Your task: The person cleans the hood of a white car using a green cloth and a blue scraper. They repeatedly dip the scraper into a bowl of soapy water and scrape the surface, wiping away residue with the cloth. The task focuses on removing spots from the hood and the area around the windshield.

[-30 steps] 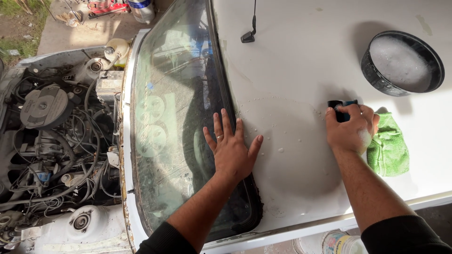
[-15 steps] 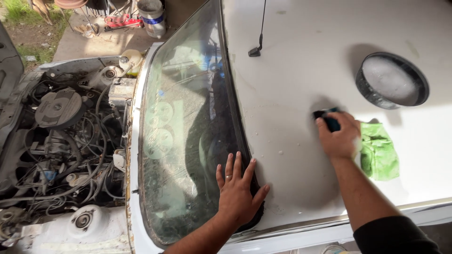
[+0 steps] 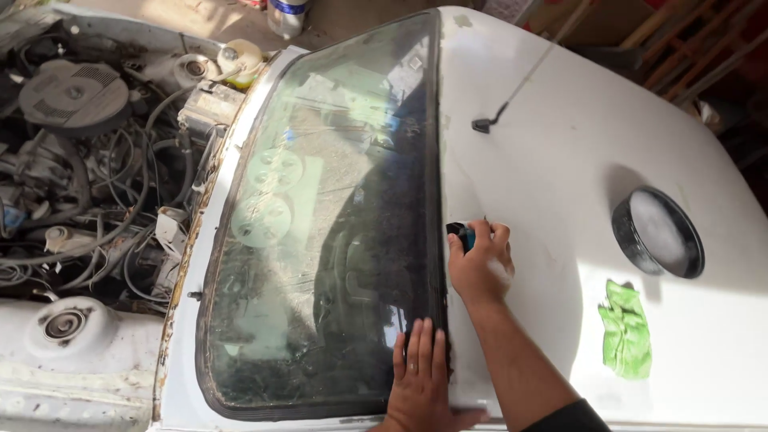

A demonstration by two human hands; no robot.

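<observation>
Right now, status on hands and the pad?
Right hand grips dark applicator pad on white roof. Left hand flat on windshield edge. Nothing in the way.

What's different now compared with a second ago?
The right hand slid its dark pad across the white roof, away from the green cloth to the windshield edge. The left hand shifted along the glass edge toward the person, flat as before. The cloth and round black tin stayed put.
</observation>
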